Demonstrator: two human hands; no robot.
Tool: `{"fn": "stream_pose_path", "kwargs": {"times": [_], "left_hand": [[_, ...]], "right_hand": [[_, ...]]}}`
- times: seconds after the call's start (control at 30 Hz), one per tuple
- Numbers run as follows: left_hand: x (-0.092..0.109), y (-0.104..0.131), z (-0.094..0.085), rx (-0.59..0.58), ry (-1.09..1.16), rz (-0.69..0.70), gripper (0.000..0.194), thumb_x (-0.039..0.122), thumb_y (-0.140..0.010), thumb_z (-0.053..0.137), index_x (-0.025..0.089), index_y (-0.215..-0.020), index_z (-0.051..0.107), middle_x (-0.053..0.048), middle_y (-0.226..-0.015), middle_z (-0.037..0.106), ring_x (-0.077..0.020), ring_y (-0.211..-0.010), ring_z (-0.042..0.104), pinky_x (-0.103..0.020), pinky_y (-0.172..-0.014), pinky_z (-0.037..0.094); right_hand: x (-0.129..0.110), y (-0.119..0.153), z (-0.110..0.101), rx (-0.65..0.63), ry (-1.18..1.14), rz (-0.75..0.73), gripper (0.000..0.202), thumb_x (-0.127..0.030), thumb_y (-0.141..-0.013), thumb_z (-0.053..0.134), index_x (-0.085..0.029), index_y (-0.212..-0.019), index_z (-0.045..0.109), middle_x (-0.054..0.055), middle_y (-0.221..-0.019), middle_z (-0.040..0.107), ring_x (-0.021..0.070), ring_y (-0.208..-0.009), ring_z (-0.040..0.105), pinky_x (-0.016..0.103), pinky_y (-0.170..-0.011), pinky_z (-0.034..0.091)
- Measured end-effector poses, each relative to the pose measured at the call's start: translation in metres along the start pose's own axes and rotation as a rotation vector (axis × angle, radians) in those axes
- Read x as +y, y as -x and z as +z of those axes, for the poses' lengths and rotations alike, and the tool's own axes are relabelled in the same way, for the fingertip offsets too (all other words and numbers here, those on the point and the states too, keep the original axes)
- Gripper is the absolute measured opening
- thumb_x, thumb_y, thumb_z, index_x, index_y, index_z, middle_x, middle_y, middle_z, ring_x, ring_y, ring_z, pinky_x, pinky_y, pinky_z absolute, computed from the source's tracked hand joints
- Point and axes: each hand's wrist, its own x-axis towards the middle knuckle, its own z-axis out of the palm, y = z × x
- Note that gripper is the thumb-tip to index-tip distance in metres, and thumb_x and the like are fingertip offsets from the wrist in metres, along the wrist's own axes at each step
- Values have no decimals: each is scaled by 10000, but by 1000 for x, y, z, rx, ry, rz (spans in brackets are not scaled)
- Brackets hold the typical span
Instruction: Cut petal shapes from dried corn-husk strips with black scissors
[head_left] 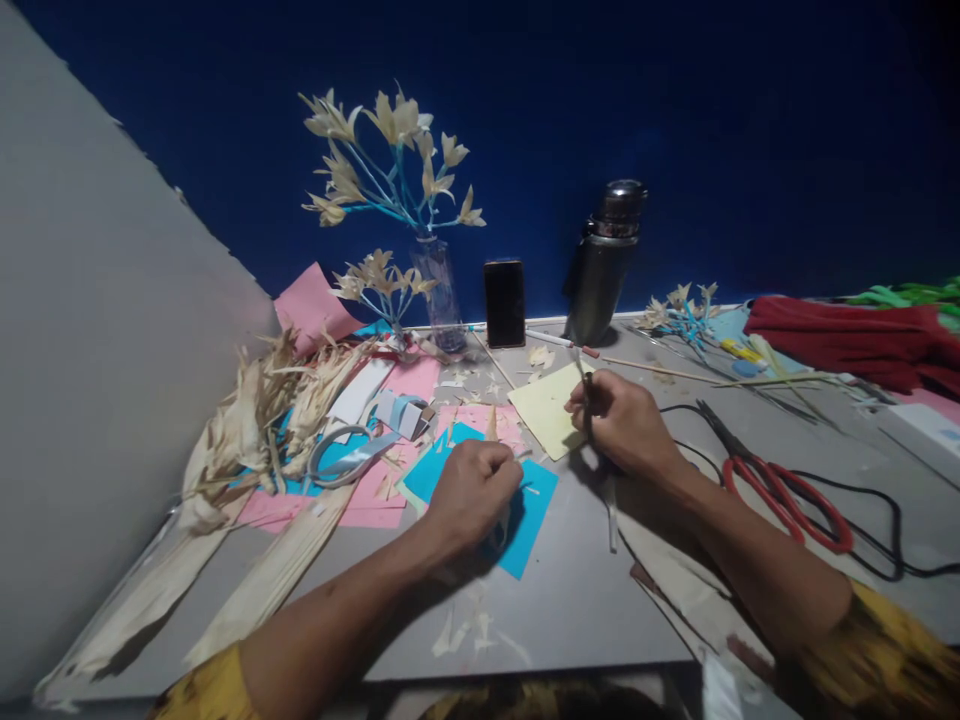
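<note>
My right hand [630, 422] is closed around a small dark pair of scissors [587, 400], its blades pointing up and away from me. Beneath that hand lies a pale yellow paper sheet [551, 405]. My left hand [472, 490] is closed, with a thin pale piece of dried husk [492, 424] showing just above its knuckles; the fingertips are mostly hidden. Blue paper [532, 535] lies under the left hand, scattered with husk scraps.
Dried husks [277, 420] and a tape roll [345, 457] lie left. Husk flowers [397, 120] stand in a clear bottle [442, 300] at the back, near a phone [505, 303] and a flask [606, 265]. Red-handled scissors [787, 500] and a red cloth [847, 340] lie right.
</note>
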Motion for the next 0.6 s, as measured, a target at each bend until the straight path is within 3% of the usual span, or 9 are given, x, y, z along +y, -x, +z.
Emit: {"fn": "stream_pose_path", "kwargs": {"times": [0.07, 0.17, 0.37, 0.5, 0.6], "left_hand": [[0, -2, -1, 10, 34, -9, 269, 222, -732, 457, 200, -488, 347, 32, -515, 290, -112, -513, 303, -274, -496, 220], [0, -2, 0, 20, 45, 2, 312, 253, -755, 483, 200, -474, 357, 34, -505, 291, -112, -510, 307, -270, -493, 228], [-1, 2, 4, -86, 61, 48, 308, 275, -763, 558, 200, -474, 483, 6, -492, 450, -141, -540, 421, -274, -508, 313], [1, 0, 2, -28, 77, 5, 285, 235, -751, 491, 197, -470, 466, 13, -475, 412, -134, -519, 403, -271, -501, 306], [3, -2, 1, -6, 102, -33, 269, 224, -745, 461, 189, -478, 458, 24, -479, 370, -120, -499, 378, -269, -496, 283]], "right_hand": [[-2, -1, -1, -55, -152, 36, 103, -185, -745, 618, -212, -845, 611, 48, -846, 719, 199, -741, 660, 318, -690, 494], [-8, 10, 10, -220, -197, -90, 147, -190, -730, 642, -207, -872, 610, 38, -892, 718, 195, -802, 665, 291, -697, 497], [-7, 25, 26, -171, 219, -306, 177, -80, -670, 586, -220, -775, 560, 28, -766, 696, 199, -695, 636, 277, -633, 406], [-1, 10, 11, -51, 242, -202, 174, -82, -662, 573, -217, -773, 575, 42, -769, 707, 217, -704, 659, 291, -642, 425], [-3, 3, 3, -38, -32, -52, 141, -141, -730, 591, -213, -850, 610, 38, -833, 724, 191, -722, 672, 292, -682, 482]]}}
